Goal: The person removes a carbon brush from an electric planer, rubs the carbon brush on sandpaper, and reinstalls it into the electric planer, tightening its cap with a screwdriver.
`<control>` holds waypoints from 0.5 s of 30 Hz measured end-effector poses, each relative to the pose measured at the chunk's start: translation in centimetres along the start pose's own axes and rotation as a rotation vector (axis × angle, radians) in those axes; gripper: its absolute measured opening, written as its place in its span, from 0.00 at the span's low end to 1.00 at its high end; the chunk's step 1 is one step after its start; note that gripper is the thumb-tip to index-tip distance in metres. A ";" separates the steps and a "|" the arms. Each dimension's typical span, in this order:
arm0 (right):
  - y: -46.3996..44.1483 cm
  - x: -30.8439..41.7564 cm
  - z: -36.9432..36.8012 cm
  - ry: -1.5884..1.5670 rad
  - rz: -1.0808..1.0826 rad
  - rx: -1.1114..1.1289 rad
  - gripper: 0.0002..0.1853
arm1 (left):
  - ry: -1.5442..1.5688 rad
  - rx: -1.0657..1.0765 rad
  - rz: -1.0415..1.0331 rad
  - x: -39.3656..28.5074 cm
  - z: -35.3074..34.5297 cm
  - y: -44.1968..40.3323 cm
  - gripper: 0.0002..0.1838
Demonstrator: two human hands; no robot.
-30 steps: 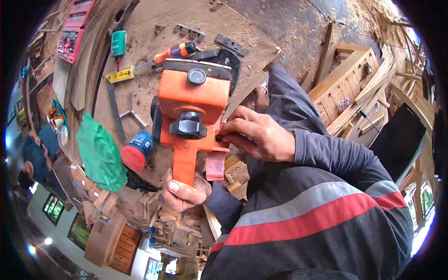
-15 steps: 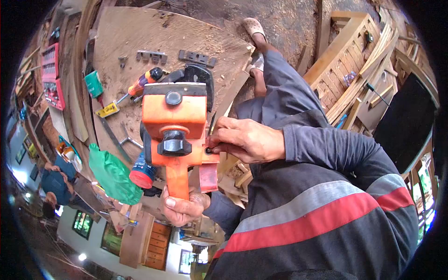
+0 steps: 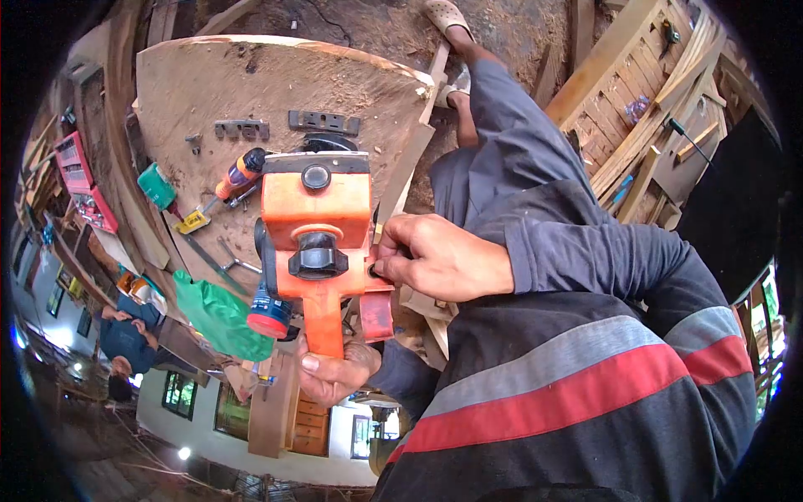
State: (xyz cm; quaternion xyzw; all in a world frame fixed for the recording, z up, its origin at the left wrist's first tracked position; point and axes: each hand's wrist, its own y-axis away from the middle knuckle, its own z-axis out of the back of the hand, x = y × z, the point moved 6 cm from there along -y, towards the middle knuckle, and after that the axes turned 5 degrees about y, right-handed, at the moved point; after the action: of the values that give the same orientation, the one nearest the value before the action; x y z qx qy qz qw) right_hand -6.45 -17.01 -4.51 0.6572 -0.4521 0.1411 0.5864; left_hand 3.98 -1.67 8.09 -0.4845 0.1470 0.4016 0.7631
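Observation:
An orange electric planer is tipped up in front of me, with a large black knob on its body. My left hand is wrapped around the planer's orange handle at the lower end. At the planer's right side, the fingers of my right hand pinch at a small black round part, mostly covered by the fingertips. Beyond the planer, two slotted metal pieces, one grey and one darker, lie on the wood slab.
Left of the planer lie a screwdriver, a T-shaped wrench, a green plastic bag and a red tool case. Wood strips are stacked at right. Another person is at the far left.
My view has shifted, so the slab and its tools appear farther left. The planer tilts slightly differently, now covering more of the black part behind it. Both hands keep their places on it.

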 end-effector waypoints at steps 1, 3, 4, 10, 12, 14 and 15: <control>-0.1 -0.1 -0.1 -0.006 -0.003 -0.001 0.11 | -0.015 -0.004 0.002 -0.4 -0.4 -0.1 0.15; -0.3 -0.5 -0.3 -0.025 -0.067 0.007 0.13 | -0.029 -0.001 0.002 -0.5 -0.7 -0.2 0.15; -0.2 -0.5 -0.3 -0.031 -0.069 0.005 0.13 | -0.025 -0.001 -0.019 -0.4 -0.7 -0.3 0.15; 0.7 0.0 -1.0 -0.087 -0.048 -0.042 0.10 | -0.018 -0.011 -0.053 -0.5 -0.9 -0.5 0.16; 0.9 0.3 -1.1 -0.071 0.007 -0.081 0.09 | 0.014 -0.011 -0.018 -0.3 -0.7 -0.4 0.16; 0.8 0.4 -1.1 -0.054 -0.014 -0.059 0.09 | 0.059 0.029 -0.006 -0.1 -0.2 -0.2 0.15; 0.8 0.5 -1.1 -0.040 -0.034 -0.035 0.09 | 0.060 0.026 -0.003 0.1 -0.1 -0.1 0.15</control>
State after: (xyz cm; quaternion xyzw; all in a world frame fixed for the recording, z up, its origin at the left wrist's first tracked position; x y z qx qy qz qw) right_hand -6.40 -16.15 -3.29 0.6571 -0.4548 0.1102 0.5910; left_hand 4.15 -1.71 8.11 -0.4865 0.1743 0.3839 0.7652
